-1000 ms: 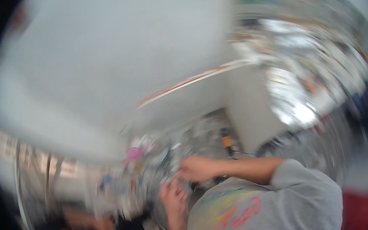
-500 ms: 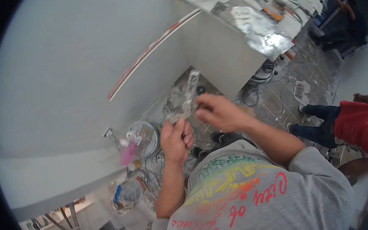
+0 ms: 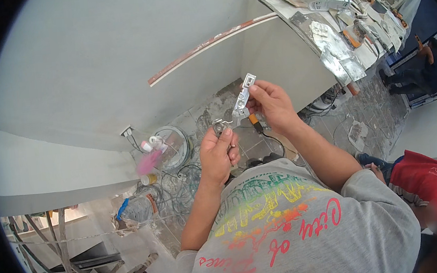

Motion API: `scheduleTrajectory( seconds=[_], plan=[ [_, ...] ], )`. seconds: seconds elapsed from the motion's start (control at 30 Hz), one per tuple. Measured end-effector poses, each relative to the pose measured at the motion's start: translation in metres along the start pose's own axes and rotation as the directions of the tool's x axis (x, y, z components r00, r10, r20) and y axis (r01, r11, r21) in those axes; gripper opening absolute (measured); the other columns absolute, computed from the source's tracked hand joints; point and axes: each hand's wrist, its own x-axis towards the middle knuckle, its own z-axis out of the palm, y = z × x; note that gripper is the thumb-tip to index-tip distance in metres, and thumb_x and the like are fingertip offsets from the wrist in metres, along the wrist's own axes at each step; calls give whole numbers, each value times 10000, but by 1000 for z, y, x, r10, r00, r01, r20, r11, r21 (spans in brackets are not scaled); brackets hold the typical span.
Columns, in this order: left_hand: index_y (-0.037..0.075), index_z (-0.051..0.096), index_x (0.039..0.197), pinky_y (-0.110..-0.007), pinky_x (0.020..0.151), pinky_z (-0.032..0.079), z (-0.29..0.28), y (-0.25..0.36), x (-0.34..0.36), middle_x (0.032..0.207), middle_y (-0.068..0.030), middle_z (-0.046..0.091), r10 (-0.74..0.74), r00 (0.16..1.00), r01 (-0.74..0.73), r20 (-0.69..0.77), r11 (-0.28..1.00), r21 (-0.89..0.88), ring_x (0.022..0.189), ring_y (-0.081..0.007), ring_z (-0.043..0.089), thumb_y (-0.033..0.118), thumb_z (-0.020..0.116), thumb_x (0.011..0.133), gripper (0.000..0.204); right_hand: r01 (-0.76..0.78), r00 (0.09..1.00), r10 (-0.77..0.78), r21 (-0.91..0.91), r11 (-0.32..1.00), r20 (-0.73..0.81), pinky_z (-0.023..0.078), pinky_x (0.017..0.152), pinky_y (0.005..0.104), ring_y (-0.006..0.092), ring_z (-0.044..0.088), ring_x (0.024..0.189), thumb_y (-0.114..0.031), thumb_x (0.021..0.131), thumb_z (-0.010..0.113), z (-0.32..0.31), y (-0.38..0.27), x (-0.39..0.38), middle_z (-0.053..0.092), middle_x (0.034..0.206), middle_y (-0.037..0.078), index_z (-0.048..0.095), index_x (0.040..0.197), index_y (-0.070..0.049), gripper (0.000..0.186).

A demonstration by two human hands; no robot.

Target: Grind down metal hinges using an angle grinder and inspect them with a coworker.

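Note:
A slotted, shiny silver metal fitting (image 3: 242, 98), like a jointed hinge, is held in front of my chest. My right hand (image 3: 278, 107) pinches its long arm near the upper end between thumb and fingers. My left hand (image 3: 217, 155) is closed on a smaller metal part (image 3: 220, 126) at the lower end, thumb on top. Whether the two parts are joined cannot be made out. Just below the fitting shows an orange tip (image 3: 255, 121) on a black cable that runs down behind my right forearm.
A white bucket (image 3: 185, 158) and pink plastic (image 3: 149, 163) stand by the left wall, near tangled cables. A cluttered worktop (image 3: 290, 4) is at the upper right. A trim strip (image 3: 190, 57) juts from it. A person in red (image 3: 426, 177) is at right, another in dark clothes (image 3: 425, 69) farther off.
My right hand has moved up and right and now grips the upper arm of the metal fitting. My view has shifted. The person in red appears lower.

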Motion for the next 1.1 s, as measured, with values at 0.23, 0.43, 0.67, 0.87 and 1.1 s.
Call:
scheduleTrajectory(
  seconds=[0.23,0.43,0.67,0.87,1.1],
  plan=[
    [106,435,982,-222,378,297,-15,26,-6,698,2,465,-107,994,109,-26,987,119,464,-61,379,180,492,1003,97,-73,974,84,-59,996,211,480,609,253,106,567,654,-201,1011,493,10,11,22,630,794,43,604,945,-38,208],
    [140,441,864,-226,360,251,-13,26,11,641,32,425,-248,968,246,42,968,53,450,-59,352,160,519,982,143,138,990,-130,-349,927,47,505,659,307,174,618,732,-167,933,530,-2,8,14,635,843,78,603,901,-58,135],
    [109,443,947,-223,357,249,-21,13,11,618,16,385,-331,942,324,45,939,116,429,-69,331,216,510,996,136,-92,982,176,655,750,-64,439,558,369,156,434,516,-388,1010,426,30,17,8,428,612,3,466,834,-115,327],
    [123,456,929,-219,355,238,-16,2,30,614,25,386,-488,845,449,219,869,207,428,-67,325,248,540,990,163,52,959,143,649,759,-245,409,550,353,122,330,497,-384,1020,423,2,18,-14,327,594,-31,418,810,-128,331],
    [107,474,921,-208,341,223,7,2,46,606,43,382,-422,886,400,191,905,144,415,-50,306,234,522,997,155,149,936,153,753,641,-316,403,540,327,113,351,508,-388,1012,457,0,-2,-5,339,618,-23,426,828,-119,328]
  ],
)
